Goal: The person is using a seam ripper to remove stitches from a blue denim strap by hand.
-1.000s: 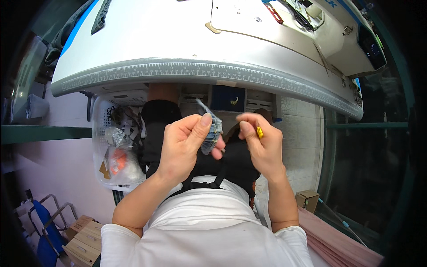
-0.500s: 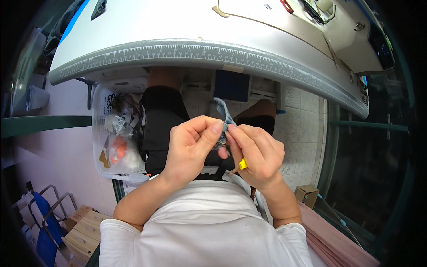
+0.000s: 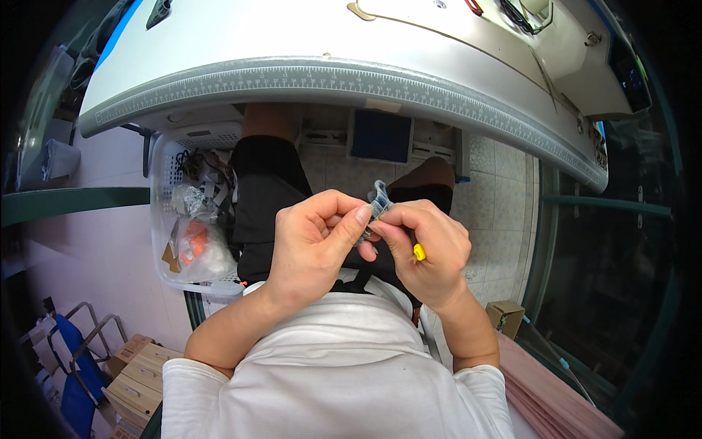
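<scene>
A small strip of blue denim [image 3: 379,199] is pinched between my two hands above my lap, its upper end curling up past the fingers. My left hand [image 3: 314,245] is closed on it with thumb and index finger. Against it, the thumb and index finger of my right hand [image 3: 431,249] grip the same strip. A small yellow-ended tool [image 3: 419,252] is tucked in my right palm; the fingers hide the rest, and its kind cannot be made out. The lower part of the denim is hidden behind my fingers.
Ahead is a white sewing table [image 3: 241,36] with a grey ruler-marked edge [image 3: 307,79]; part of a sewing machine [image 3: 585,66] stands on its right. A white plastic basket [image 3: 157,241] holding bags and scraps is by my left leg. A blue pedal [image 3: 380,137] lies under the table.
The denim strip's raised end has dropped lower and folded over. My right hand has turned slightly, and the yellow end has shifted right and up.
</scene>
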The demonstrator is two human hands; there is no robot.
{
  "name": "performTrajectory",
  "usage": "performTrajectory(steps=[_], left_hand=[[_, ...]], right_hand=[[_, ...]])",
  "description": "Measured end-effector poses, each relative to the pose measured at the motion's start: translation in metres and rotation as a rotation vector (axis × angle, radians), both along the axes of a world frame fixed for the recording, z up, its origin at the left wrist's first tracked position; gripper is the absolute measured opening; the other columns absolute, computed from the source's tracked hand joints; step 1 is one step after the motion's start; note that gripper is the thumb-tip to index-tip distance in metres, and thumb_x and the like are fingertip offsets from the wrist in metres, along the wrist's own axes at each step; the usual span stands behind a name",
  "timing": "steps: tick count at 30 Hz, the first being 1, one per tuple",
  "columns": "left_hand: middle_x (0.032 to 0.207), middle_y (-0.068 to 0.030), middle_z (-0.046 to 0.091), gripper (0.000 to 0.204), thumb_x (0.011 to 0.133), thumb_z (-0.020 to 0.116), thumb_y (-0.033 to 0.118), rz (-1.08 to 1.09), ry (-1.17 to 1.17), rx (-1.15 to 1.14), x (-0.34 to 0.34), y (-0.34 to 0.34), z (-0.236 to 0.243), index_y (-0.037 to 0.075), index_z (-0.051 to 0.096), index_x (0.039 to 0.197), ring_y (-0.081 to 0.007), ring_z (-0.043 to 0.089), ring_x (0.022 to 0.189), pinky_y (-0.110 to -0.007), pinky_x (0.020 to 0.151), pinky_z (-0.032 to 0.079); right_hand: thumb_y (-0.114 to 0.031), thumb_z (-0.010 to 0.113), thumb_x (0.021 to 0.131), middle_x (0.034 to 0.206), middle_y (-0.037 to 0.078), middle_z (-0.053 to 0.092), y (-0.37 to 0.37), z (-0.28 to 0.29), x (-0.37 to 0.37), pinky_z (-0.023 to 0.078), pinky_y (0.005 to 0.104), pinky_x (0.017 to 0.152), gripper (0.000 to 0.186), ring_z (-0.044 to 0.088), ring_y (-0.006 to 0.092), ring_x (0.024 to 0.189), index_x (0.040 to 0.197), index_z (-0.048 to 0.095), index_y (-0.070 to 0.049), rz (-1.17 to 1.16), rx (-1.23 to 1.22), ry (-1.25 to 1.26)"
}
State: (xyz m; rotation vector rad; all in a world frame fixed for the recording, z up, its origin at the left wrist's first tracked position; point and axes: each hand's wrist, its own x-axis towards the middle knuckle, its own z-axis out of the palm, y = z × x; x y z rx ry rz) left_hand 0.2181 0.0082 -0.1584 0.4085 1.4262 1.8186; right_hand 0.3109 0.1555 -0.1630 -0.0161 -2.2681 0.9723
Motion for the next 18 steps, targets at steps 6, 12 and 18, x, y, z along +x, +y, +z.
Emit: performTrajectory(steps=[6, 12, 18], left_hand=[[0.072, -0.0042, 0.064, 0.019, 0.101, 0.062, 0.014, -0.008, 0.196, -0.178, -0.003, -0.007, 0.000, -0.004, 0.064, 0.095, -0.0044, 0.053, 0.057, -0.018, 0.051, 0.042], [0.068, 0.0003, 0.061, 0.020, 0.100, 0.063, 0.015, -0.010, 0.000, -0.156, -0.007, -0.008, 0.001, -0.002, 0.065, 0.091, -0.0021, 0.053, 0.058, -0.019, 0.050, 0.039], [0.071, -0.0046, 0.065, 0.020, 0.100, 0.063, 0.015, -0.059, -0.019, -0.132, -0.005, -0.004, 0.004, -0.004, 0.065, 0.094, -0.0046, 0.054, 0.055, -0.019, 0.048, 0.041]], right_hand=[[0.003, 0.073, 0.082, 0.074, 0.007, 0.061, 0.015, 0.002, 0.006, 0.045, 0.0304, 0.049, 0.015, 0.059, 0.0203, 0.059, 0.086, 0.060, -0.003, -0.169, 0.188, 0.022], [-0.003, 0.078, 0.083, 0.082, 0.008, 0.065, 0.027, 0.006, 0.011, 0.046, 0.0260, 0.057, 0.013, 0.058, 0.0151, 0.065, 0.090, 0.067, 0.001, -0.036, -0.253, -0.120], [-0.008, 0.085, 0.075, 0.086, 0.009, 0.064, 0.009, 0.006, 0.002, 0.047, 0.0284, 0.054, 0.023, 0.059, 0.0171, 0.065, 0.090, 0.069, -0.003, 0.131, -0.249, -0.118]])
